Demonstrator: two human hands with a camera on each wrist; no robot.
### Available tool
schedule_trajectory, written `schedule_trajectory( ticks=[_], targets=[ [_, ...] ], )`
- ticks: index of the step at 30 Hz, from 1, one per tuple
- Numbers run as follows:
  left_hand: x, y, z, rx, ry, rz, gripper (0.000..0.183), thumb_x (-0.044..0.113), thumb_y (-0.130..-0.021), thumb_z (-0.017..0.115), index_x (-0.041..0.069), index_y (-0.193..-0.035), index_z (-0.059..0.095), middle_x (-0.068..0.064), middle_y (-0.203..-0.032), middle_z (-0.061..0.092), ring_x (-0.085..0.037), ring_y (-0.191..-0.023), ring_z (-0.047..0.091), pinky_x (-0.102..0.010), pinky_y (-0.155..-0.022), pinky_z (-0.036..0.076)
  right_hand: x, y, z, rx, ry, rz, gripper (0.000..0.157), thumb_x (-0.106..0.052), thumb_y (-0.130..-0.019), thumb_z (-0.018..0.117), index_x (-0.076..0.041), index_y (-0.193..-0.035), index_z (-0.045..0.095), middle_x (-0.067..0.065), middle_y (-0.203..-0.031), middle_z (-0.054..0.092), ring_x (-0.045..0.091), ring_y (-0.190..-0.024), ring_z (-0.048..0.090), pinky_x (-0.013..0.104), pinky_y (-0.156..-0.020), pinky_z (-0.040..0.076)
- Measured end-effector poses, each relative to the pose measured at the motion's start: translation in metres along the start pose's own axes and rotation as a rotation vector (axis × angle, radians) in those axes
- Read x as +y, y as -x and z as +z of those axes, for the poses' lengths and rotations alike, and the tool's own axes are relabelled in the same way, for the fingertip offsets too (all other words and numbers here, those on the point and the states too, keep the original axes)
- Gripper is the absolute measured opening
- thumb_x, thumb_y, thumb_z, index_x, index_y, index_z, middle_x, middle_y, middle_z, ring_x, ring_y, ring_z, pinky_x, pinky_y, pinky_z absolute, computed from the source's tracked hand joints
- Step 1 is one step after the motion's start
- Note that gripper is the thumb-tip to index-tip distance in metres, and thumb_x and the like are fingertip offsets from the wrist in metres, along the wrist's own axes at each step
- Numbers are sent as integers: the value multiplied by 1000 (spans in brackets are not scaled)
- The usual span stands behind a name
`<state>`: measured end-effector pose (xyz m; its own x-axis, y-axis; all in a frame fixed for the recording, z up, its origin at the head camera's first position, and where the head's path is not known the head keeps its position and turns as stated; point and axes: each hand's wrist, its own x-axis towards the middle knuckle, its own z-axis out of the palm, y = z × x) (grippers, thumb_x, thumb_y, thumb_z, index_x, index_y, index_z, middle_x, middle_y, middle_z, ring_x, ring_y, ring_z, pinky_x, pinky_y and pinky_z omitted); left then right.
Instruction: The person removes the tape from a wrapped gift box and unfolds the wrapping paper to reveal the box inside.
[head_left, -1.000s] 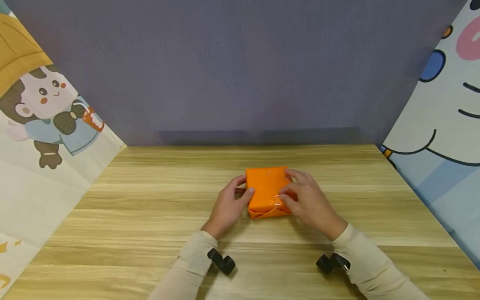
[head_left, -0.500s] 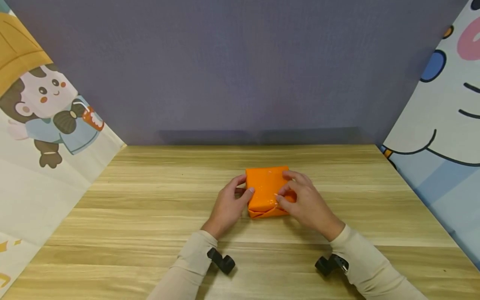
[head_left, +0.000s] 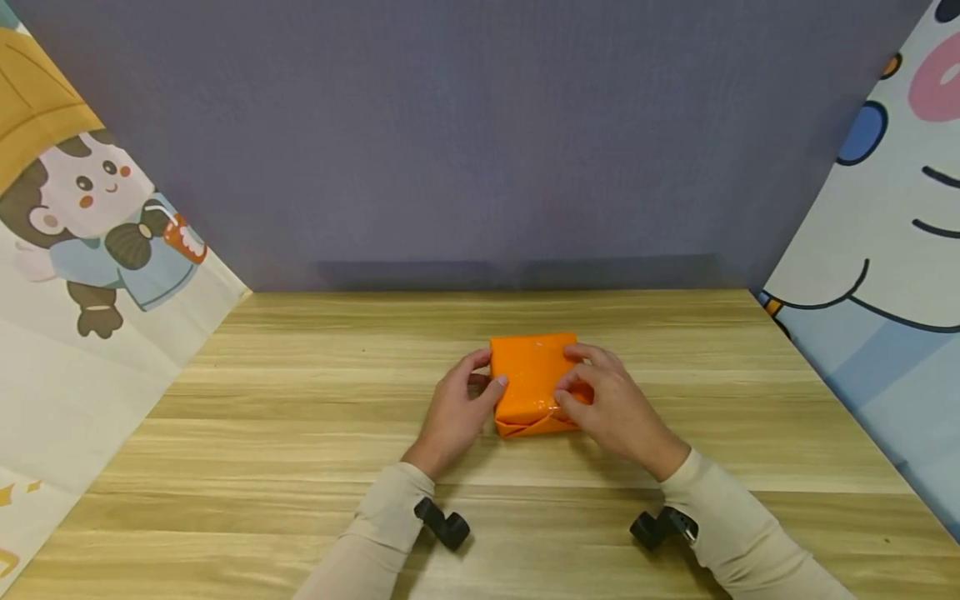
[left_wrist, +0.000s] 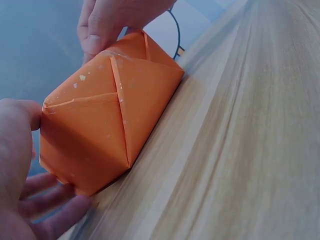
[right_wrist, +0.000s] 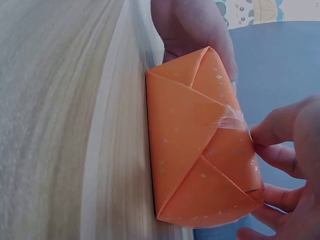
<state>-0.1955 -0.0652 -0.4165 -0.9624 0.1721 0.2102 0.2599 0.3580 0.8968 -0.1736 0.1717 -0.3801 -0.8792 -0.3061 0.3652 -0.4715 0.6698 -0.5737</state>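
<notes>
A square package wrapped in glossy orange paper (head_left: pixel 531 367) lies on the wooden table, its folded end facing me. My left hand (head_left: pixel 455 408) holds its left side, thumb on the top edge and fingers around the side. In the left wrist view, those fingers reach down the package's (left_wrist: pixel 90 135) side close to the table. My right hand (head_left: pixel 626 408) is over the right part, thumb and forefinger tips brought together at the near top edge. The right wrist view shows clear tape (right_wrist: pixel 231 120) bridging that edge over the folded flaps, right at those fingertips.
The pale wooden table (head_left: pixel 300 433) extends around the package. A grey-blue panel (head_left: pixel 480 150) stands along its back edge. Cartoon-printed sheets line the left side (head_left: pixel 90 292) and right side (head_left: pixel 862 275). Black wrist cameras sit on both beige sleeves.
My right thumb and forefinger have slid slightly left along the package's near top edge, then back a little to the right. The left hand and package are practically unmoved.
</notes>
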Motion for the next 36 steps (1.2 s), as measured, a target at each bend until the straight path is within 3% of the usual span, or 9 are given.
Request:
schedule_trajectory(
  ticks=[6, 14, 22, 36],
  targets=[
    [1, 2, -1, 41, -104, 127, 33, 34, -99, 65, 20, -128, 69, 3, -142, 52, -14, -125, 54, -32, -94, 53, -1, -1, 0, 21, -2, -31, 9, -10, -86, 77, -15, -83, 71, 18, -135, 57, 40, -131, 44, 57, -110, 32],
    [5, 3, 0, 10, -302, 84, 57, 57, -92, 65, 26, -139, 61, 5, -137, 55, -16, -123, 55, -41, -102, 45, -3, -2, -2, 17, 10, -70, 9, -10, -87, 76, -15, -82, 70, 18, -133, 58, 40, -130, 45, 58, -108, 34],
    [6, 3, 1, 19, -323, 63, 57, 57, -90, 66, 28, -139, 61, 7, -130, 57, -14, -116, 58, -38, -96, 48, -9, -1, -8, -29, 30, -89, 10, -14, -88, 76, -16, -81, 69, 18, -137, 56, 39, -133, 43, 59, -110, 31],
    [6, 4, 1, 28, -348, 90, 58, 59, -90, 65, 28, -139, 62, 9, -127, 59, -12, -113, 59, -37, -94, 49, -6, 1, -13, -71, -44, -131, 17, -9, -88, 76, -19, -78, 68, 13, -140, 54, 36, -134, 43, 59, -109, 33]
  ],
)
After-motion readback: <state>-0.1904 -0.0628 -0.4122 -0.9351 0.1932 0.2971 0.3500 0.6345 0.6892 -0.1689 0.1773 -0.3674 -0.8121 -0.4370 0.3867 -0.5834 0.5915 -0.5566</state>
